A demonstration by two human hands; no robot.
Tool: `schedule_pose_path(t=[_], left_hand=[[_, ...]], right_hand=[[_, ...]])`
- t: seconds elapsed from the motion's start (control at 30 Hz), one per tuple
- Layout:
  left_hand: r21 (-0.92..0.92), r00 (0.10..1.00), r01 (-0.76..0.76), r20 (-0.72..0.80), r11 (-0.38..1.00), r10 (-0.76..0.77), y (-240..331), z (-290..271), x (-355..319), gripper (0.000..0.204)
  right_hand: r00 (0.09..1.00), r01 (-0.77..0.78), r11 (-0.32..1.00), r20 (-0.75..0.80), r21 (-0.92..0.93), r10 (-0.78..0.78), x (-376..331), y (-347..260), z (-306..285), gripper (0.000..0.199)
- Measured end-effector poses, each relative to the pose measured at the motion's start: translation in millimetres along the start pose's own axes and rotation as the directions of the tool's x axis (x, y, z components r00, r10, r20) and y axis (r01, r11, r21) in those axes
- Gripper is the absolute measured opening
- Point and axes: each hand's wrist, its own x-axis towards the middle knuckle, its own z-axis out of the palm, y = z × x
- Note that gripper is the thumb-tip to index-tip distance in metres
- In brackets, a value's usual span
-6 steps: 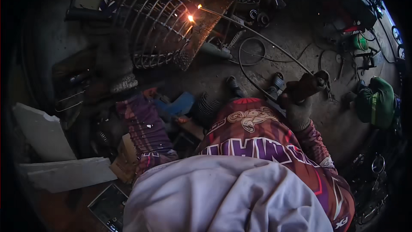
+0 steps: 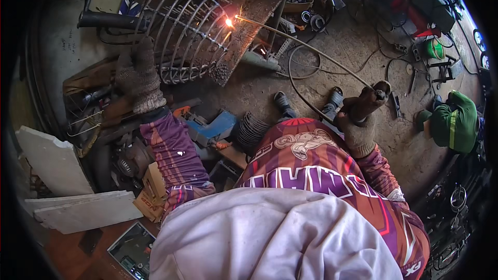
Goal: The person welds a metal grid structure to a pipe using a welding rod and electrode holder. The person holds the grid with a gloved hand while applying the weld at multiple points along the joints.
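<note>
My right hand (image 2: 359,134), in a knitted glove, is closed around a welding electrode holder (image 2: 364,105). From it a long thin welding rod (image 2: 311,44) runs up and left to a curved cage of metal bars (image 2: 181,31). A bright arc (image 2: 229,22) glows at the cage's right edge, close to the rod's tip, with small sparks around it. My left hand (image 2: 140,78), also gloved, is at the cage's left side. Its fingers look stretched and apart, near the outer bars; whether they touch them is hard to see. The cage lies on a rusty metal plate (image 2: 254,28).
A cable (image 2: 291,70) loops across the concrete floor. Near my left arm are a blue tool (image 2: 212,127), a coiled spring-like part (image 2: 251,129) and white boards (image 2: 85,210). A person in green (image 2: 456,124) crouches at right, near a green-and-red machine (image 2: 428,8).
The view has brightened after a darker moment. The rod's tip has shifted slightly left and toward me, and my right hand has moved a little left. My left hand, dim before, now shows clearly.
</note>
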Motion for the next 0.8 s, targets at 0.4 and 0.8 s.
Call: schedule_pose_path(t=[0.4, 0.8], left_hand=[[0.279, 0.995, 0.1, -0.046, 0.955, -0.091, 39.9, 6.3, -6.8, 0.044], [0.245, 0.998, 0.048, -0.048, 0.968, -0.037, 42.5, 9.0, -9.8, 0.052]], right_hand=[[0.997, 0.063, 0.998, 0.054, -0.031, -0.062, -0.2, -7.8, 2.4, 0.032], [0.998, 0.001, 1.0, 0.058, 0.003, -0.002, 1.1, -10.3, 2.9, 0.033]])
